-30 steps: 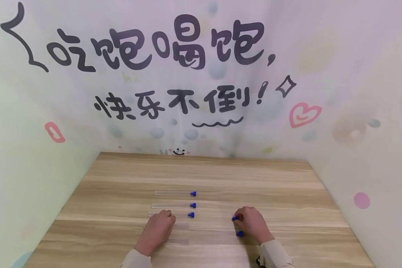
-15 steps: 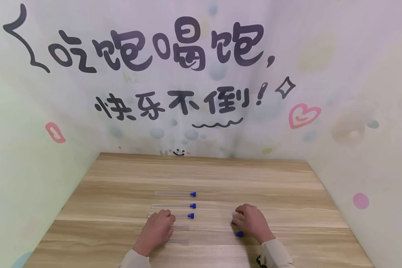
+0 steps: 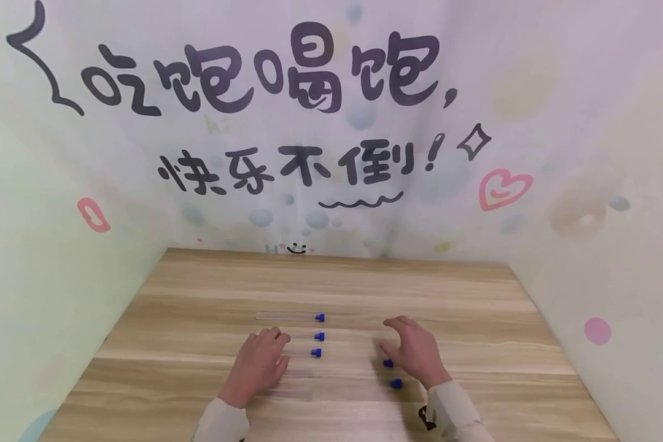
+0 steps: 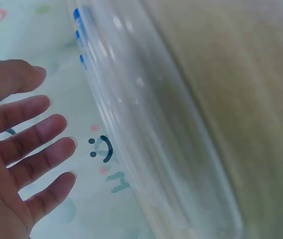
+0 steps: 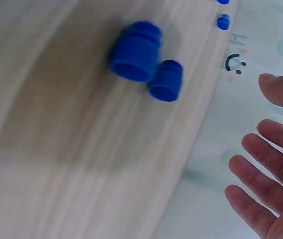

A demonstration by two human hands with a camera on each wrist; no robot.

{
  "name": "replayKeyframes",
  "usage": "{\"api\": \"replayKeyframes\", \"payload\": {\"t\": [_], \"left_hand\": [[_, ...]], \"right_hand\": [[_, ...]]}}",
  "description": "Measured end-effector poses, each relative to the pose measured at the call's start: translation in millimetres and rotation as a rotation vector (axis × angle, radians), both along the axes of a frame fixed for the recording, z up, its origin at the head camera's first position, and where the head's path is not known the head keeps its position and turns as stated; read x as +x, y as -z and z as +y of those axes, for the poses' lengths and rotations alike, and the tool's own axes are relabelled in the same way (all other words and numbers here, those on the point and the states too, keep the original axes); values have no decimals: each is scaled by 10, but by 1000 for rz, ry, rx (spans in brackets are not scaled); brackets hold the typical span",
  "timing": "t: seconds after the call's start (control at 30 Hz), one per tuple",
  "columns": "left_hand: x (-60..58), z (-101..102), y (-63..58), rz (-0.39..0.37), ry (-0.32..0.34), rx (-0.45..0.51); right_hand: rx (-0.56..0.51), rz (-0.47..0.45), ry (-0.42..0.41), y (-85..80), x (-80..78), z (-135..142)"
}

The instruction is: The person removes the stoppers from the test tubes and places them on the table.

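Three clear test tubes with blue caps lie in parallel on the table, the farthest test tube (image 3: 287, 316) in full view. Over the nearer ones hovers my left hand (image 3: 261, 362), fingers apart and holding nothing; it partly hides the tubes. Nearer the front, a faint clear tube (image 3: 298, 393) without a cap lies beside the hand, with another just behind it. On the right, my right hand (image 3: 417, 350) is spread and grips nothing. Just under its thumb sits a blue cap (image 3: 388, 363), and a second blue cap (image 3: 396, 383) lies closer to the front. Both caps show large in the right wrist view.
The wood-grain table (image 3: 447, 294) meets a printed wall cloth (image 3: 331, 227) at the back and pale cloth at both sides. Bare tabletop separates the tube row from the loose caps.
The right hand has released the farther loose cap, spread its fingers and moved forward, leaving the cap on the table. The left hand has shifted slightly forward, over the tubes.
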State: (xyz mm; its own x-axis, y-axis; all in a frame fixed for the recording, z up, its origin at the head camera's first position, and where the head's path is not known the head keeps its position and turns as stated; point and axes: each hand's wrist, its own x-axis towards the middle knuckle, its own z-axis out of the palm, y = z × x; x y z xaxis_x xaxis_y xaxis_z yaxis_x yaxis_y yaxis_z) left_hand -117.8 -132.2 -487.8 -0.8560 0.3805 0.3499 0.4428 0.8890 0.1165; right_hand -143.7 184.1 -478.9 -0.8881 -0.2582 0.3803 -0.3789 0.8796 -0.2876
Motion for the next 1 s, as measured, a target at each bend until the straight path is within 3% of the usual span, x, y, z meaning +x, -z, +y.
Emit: {"api": "replayKeyframes", "payload": {"t": [0.27, 0.57, 1.0], "left_hand": [[-89, 8, -66, -7, -8, -55], [-146, 68, -86, 1, 38, -68], [-183, 64, -12, -28, 29, -153]], "right_hand": [[4, 19, -39, -119, -64, -148], [9, 37, -102, -202, -90, -445], [61, -1, -155, -85, -94, -698]]}}
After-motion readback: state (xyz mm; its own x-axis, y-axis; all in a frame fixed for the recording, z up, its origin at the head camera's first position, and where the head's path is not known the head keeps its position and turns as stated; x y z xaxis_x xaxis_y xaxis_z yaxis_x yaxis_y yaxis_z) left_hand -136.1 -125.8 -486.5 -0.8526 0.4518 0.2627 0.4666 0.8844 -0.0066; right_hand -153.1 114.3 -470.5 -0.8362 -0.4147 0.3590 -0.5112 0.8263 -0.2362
